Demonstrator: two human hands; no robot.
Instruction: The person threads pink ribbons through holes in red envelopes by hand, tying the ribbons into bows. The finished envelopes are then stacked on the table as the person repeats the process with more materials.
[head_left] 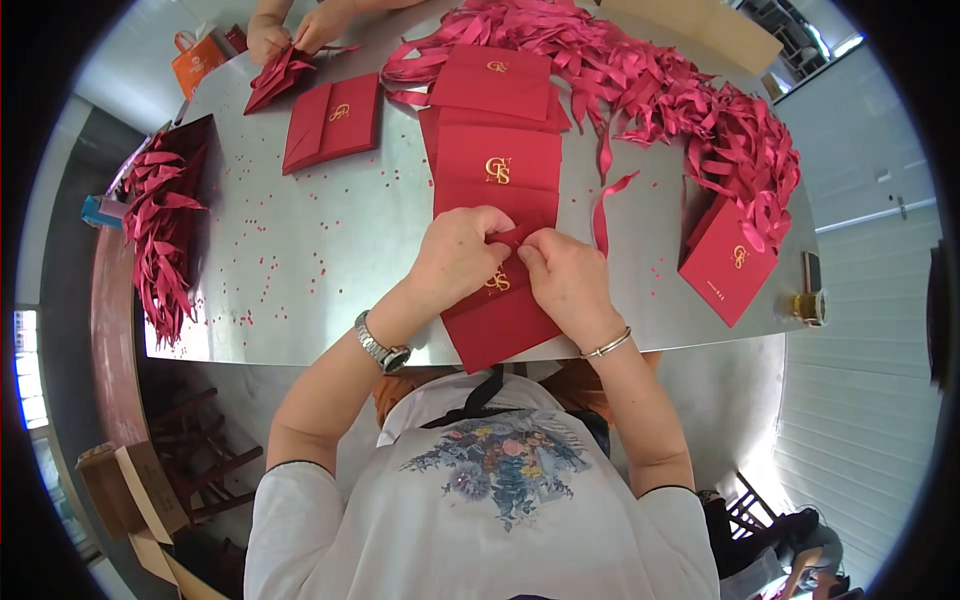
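A flat red paper bag [500, 325] with gold letters lies at the front edge of the table, its lower end tilted over the edge. My left hand [462, 250] is closed in a pinch at the bag's upper edge. Opposite it, my right hand [568, 280] pinches the same edge, thumb and fingertips nearly meeting the left ones. Whether a ribbon end is between the fingertips is hidden. Beyond my hands, more red bags [497, 150] overlap in a row. A loose red ribbon [603, 212] lies just past my right hand.
A big heap of red ribbons [640, 70] spans the far and right side, with a bag [735, 262] under its end. Stacked bags [332, 122] and a ribbon-filled tray [165, 225] are at left. Another person's hands [300, 32] handle a bag. A glass cup [808, 308] stands right.
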